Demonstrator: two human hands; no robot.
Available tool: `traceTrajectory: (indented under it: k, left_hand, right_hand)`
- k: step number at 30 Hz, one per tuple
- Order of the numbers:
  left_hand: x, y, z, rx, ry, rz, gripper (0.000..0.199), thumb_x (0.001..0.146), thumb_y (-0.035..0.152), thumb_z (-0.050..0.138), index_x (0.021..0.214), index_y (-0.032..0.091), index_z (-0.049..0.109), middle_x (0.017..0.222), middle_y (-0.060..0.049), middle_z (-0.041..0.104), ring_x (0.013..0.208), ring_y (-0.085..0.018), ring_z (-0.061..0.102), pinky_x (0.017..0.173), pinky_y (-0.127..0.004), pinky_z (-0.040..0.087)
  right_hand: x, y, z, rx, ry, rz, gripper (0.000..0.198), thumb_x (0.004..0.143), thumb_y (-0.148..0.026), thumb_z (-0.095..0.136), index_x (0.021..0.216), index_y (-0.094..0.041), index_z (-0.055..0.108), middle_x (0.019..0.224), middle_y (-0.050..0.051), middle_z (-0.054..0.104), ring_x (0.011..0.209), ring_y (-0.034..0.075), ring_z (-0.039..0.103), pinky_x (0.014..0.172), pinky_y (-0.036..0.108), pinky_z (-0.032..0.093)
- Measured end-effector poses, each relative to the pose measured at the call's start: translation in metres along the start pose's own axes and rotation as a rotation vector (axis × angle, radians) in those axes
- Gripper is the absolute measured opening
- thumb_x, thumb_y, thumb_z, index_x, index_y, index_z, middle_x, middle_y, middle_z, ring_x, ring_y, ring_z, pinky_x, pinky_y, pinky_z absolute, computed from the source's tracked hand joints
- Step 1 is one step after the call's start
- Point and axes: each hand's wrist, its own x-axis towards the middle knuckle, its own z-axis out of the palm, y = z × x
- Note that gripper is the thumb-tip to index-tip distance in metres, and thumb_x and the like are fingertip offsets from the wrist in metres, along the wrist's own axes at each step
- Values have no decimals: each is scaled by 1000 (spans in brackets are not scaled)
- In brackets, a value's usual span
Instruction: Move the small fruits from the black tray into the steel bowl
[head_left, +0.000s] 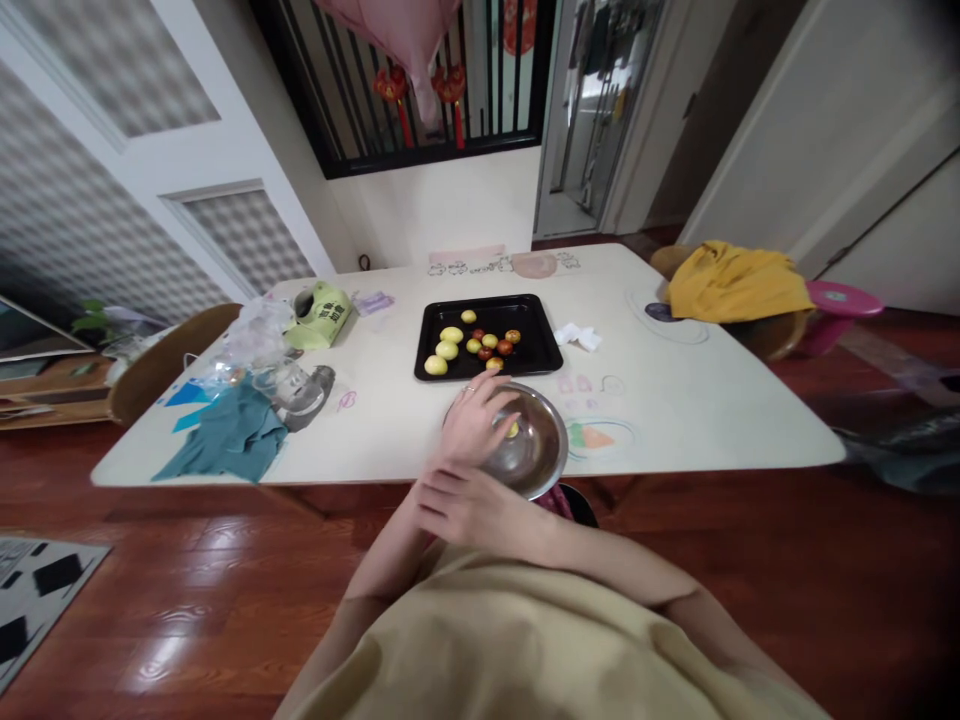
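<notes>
My left hand (478, 418) reaches over a shiny metal bowl (544, 440) at the table's front edge, fingers stretched and apart, holding nothing that I can see. Beneath its thumb a small yellow fruit (513, 430) shows inside the bowl, partly hidden. Across my left wrist lies my right hand (469, 510), its fingers bent around the wrist. Just beyond the bowl is a black baking tray (532, 340). Yellow lemon-like fruits (448, 350) sit on its left side, and smaller red and yellow round fruits (504, 348) cluster near its middle.
The white table (390, 430) has drawings on it. A crumpled white tissue (577, 336) lies right of the tray. At left are a green bag (324, 312), clear plastic (255, 335) and a teal cloth (229, 435). A yellow cloth (735, 285) covers a chair at right.
</notes>
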Motion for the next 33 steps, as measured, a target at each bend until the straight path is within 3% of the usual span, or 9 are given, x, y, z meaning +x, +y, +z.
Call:
traceTrajectory:
  k: [4,9,16,23,28,31,33]
  left_hand:
    - [14,18,2,35,-108,108,24,104,29,62,127,24,69,145,-15,65,153,-34,49,115,-58,56]
    - [15,27,9,-28,-248,188,28,105,34,61,130,26,68,150,-13,62,155,-33,47,118,-55,54]
    - [17,19,17,-12,-389,199,31,101,38,68,129,25,70,152,-12,61,155,-33,45,118,-52,54]
    - [34,23,18,20,-422,288,31,103,33,66,131,20,69,153,-17,59,157,-34,43,115,-53,54]
    - [55,-25,6,-5,-301,260,23,102,31,67,122,21,72,148,-14,64,150,-32,52,119,-54,51]
    - [79,-78,-10,19,-168,140,22,103,24,60,121,20,72,141,-13,68,140,-29,60,121,-53,48]
    - [99,-118,-17,76,-131,3,27,101,17,55,121,18,72,133,-13,70,130,-28,65,118,-49,51]
  right_hand:
    - [17,-6,6,-8,-40,-67,18,109,-13,51,103,-16,67,106,7,70,102,22,61,92,35,48]
    - [17,6,1,41,-33,-107,17,108,-11,53,100,-17,67,102,4,71,95,20,62,80,33,47]
    - [4,25,-27,15,-72,-39,23,111,-16,47,105,-21,69,109,3,73,100,19,62,89,35,50]
    - [15,25,-10,-16,-14,-39,23,108,-11,50,100,-22,69,104,1,74,95,19,62,81,32,49]
    - [-32,55,-18,-65,287,116,19,106,-14,55,95,-19,69,96,7,72,94,22,62,84,38,49]
    - [-81,75,-17,24,506,420,12,105,-20,61,97,-20,70,102,9,73,96,24,64,84,40,52]
    - [-112,87,-8,41,645,649,14,104,-20,60,94,-22,69,95,8,71,91,24,64,82,42,53]
